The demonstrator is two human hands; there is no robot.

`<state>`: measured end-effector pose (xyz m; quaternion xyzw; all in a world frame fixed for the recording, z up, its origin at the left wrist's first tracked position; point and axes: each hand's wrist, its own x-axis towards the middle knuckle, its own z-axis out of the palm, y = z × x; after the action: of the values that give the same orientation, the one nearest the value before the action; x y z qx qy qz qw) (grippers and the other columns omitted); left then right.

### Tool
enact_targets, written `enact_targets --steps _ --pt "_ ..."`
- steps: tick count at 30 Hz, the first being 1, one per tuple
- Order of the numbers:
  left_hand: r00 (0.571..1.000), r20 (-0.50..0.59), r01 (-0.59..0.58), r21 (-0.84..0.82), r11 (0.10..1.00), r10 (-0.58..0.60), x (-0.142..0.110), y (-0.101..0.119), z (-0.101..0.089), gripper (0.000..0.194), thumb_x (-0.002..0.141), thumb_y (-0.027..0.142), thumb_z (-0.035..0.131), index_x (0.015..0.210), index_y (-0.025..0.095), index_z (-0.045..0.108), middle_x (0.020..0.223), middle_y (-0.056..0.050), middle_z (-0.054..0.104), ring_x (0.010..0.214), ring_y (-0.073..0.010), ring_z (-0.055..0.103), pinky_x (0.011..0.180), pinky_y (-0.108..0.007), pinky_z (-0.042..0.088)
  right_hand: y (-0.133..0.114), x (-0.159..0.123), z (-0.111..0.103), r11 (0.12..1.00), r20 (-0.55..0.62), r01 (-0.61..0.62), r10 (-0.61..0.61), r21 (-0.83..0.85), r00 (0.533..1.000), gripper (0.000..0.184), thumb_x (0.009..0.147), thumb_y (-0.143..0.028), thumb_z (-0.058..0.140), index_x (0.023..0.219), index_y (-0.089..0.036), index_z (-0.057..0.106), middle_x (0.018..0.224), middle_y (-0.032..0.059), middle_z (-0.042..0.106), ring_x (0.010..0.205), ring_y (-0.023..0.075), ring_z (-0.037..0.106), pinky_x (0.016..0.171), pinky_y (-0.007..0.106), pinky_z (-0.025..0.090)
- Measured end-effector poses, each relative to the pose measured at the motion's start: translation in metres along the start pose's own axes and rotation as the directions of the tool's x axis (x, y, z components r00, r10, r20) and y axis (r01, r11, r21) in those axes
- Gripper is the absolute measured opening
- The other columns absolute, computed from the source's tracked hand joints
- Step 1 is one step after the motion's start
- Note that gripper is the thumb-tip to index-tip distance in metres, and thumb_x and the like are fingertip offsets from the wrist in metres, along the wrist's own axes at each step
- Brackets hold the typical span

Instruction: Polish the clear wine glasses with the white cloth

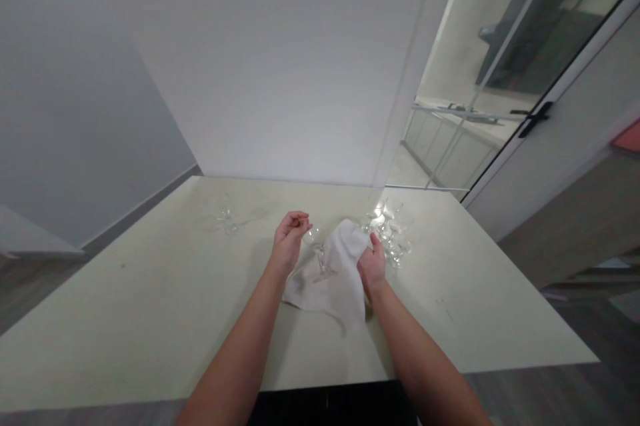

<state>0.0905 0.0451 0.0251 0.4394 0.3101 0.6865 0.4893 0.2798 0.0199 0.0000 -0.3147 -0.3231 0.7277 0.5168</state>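
Observation:
My left hand (289, 243) is curled round the bowl of a clear stemmed glass (317, 249) held above a pale table (150, 306). A white cloth (333, 276) hangs beside and below the glass, and my right hand (373, 267) grips its right side. The glass's stem and foot show against the cloth. Both hands are over the middle of the table, a little towards the far edge.
Several clear glasses (390, 229) stand in a cluster at the far right of the table, just past my right hand. Two more glasses (226, 216) stand at the far left. A white wall runs behind the table, and a glass partition (480, 99) with a black handle is at the right.

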Motion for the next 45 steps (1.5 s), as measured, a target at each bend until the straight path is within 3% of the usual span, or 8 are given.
enact_targets --steps 5,10,15,19,26,32,40,45 --pt "0.988 0.042 0.154 -0.056 0.986 -0.152 -0.009 -0.011 0.009 0.024 0.067 0.024 0.067 0.091 0.023 0.063 0.075 0.002 0.052 0.073 -0.0112 0.054 0.085 -0.029 0.051 0.001 0.0 0.001 0.999 -0.032 0.037 -0.038 -0.024 0.999 0.046 0.072 -0.046 0.049 0.109 -0.023 0.064 0.117 0.0084 0.07 0.119 0.0283 0.06 0.103 0.047 0.048" --pt "0.987 0.024 0.16 -0.065 0.985 -0.159 -0.011 -0.017 0.004 0.024 0.069 0.023 0.066 0.093 0.023 0.062 0.074 0.003 0.051 0.068 -0.0096 0.052 0.076 -0.024 0.049 0.006 0.0 0.007 0.994 0.067 0.101 -0.103 0.042 0.992 0.053 0.058 -0.016 0.056 0.11 -0.024 0.063 0.116 0.0043 0.07 0.113 0.0254 0.063 0.099 0.044 0.052" --pt "0.988 0.039 0.15 0.009 0.989 -0.15 -0.013 -0.023 0.002 0.025 0.068 0.024 0.066 0.092 0.022 0.062 0.071 0.003 0.051 0.067 -0.0107 0.051 0.073 -0.025 0.047 0.015 0.008 0.007 0.966 0.029 0.196 -0.194 -0.17 0.981 0.047 0.065 -0.016 0.066 0.111 -0.023 0.062 0.106 0.004 0.072 0.1 0.0226 0.066 0.092 0.035 0.053" --pt "0.986 0.091 0.137 0.054 0.989 -0.141 -0.014 -0.023 0.001 0.027 0.068 0.026 0.071 0.094 0.021 0.063 0.073 0.003 0.053 0.069 -0.0109 0.053 0.075 -0.026 0.045 0.022 0.013 0.002 0.835 0.042 0.32 -0.337 -0.448 0.94 0.04 0.064 -0.017 0.07 0.103 -0.02 0.061 0.099 0.0033 0.07 0.092 0.0196 0.063 0.093 0.033 0.049" --pt "0.971 0.215 0.09 0.095 0.991 -0.109 -0.017 -0.022 0.001 0.029 0.073 0.032 0.076 0.096 0.02 0.065 0.087 -0.003 0.067 0.086 -0.0168 0.064 0.086 -0.032 0.049 0.039 0.017 -0.002 0.838 0.056 0.255 -0.261 -0.483 0.964 0.044 0.069 -0.022 0.06 0.113 -0.023 0.061 0.118 0.0044 0.068 0.111 0.0211 0.059 0.107 0.036 0.041" --pt "0.937 0.339 -0.206 0.338 0.918 0.085 -0.024 -0.031 0.006 0.032 0.09 0.034 0.062 0.119 0.022 0.055 0.136 -0.013 0.057 0.128 -0.0228 0.053 0.108 -0.042 0.042 0.04 0.021 0.0 0.956 -0.081 0.169 -0.192 -0.238 0.978 0.03 0.062 -0.028 0.065 0.091 -0.023 0.068 0.091 0.0013 0.074 0.099 0.0215 0.066 0.094 0.033 0.05" --pt "0.779 0.56 -0.612 0.582 0.535 0.282 -0.025 -0.045 0.001 0.03 0.084 0.027 0.063 0.112 0.02 0.056 0.119 -0.012 0.06 0.114 -0.0257 0.056 0.099 -0.045 0.046 0.03 0.027 0.0 0.942 -0.395 0.333 -0.292 0.038 0.871 0.021 0.057 -0.026 0.07 0.077 -0.022 0.067 0.078 -0.004 0.074 0.082 0.0175 0.067 0.083 0.03 0.054" --pt "0.844 0.455 -0.532 0.647 0.547 0.283 -0.029 -0.05 0.008 0.033 0.086 0.03 0.063 0.116 0.019 0.053 0.112 -0.011 0.058 0.104 -0.0225 0.056 0.091 -0.038 0.049 0.038 0.025 0.0 0.976 -0.39 0.212 -0.217 -0.055 0.895 0.029 0.067 -0.045 0.073 0.08 -0.02 0.07 0.073 -0.0007 0.074 0.072 0.0185 0.067 0.07 0.03 0.055"
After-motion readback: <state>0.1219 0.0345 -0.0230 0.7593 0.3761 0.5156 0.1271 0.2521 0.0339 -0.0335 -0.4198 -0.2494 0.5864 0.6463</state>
